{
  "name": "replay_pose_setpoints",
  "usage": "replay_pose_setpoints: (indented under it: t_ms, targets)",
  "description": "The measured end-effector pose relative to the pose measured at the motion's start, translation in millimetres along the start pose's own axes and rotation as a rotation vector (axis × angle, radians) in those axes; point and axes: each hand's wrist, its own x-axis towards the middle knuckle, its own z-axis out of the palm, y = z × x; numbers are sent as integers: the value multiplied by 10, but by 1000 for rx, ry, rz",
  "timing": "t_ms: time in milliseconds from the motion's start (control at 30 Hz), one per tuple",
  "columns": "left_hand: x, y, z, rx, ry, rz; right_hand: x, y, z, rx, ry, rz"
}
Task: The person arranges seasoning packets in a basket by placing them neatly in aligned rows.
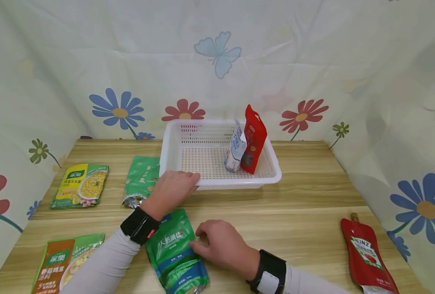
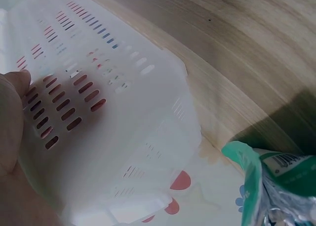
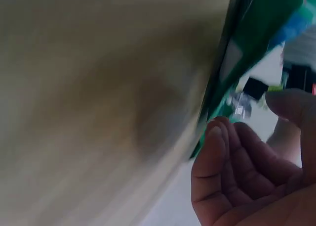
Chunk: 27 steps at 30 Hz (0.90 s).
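My left hand (image 1: 173,188) grips the near left corner of a white plastic basket (image 1: 217,182); in the left wrist view its thumb lies against the slotted wall. Inside the basket, toward the right, a blue-and-white pouch (image 1: 236,149) and a taller red pouch (image 1: 255,141) stand upright side by side. A green bag of lake salt (image 1: 175,249) lies flat on the table in front. Beside its right edge is my right hand (image 1: 225,245), fingers loosely bent, holding nothing; whether the thumb touches the bag, I cannot tell.
Another green pouch (image 1: 142,177) lies left of the basket. Two soup packets, a yellow-green one (image 1: 81,185) and a brown-green one (image 1: 57,263), lie at the left. A red ketchup pouch (image 1: 366,253) is at the right. Flowered cloth (image 1: 166,73) surrounds the wooden table (image 1: 298,220).
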Motion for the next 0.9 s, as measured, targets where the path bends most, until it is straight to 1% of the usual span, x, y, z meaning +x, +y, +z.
replay_pose_setpoints:
  t_ms: [167,333,433,633,733,833,900]
  targets:
    - [2,-7,20,5,8,4,-33,-112,80,-11,-46,37]
    - [6,-7,17,0,18,5,-51,-189,122,6,-132,141]
    - [5,-7,15,-3,28,6,-56,-239,148,23,-162,181]
    - [-7,-11,23,-1,47,11,-56,-293,182,-20,-187,199]
    - [-13,-9,22,-9,51,13,-57,-300,195,-25,-185,202]
    - [-17,-8,26,-19,61,17,-53,-305,211,13,-175,212]
    - [-18,-8,29,-21,70,22,-50,-312,216,60,-172,232]
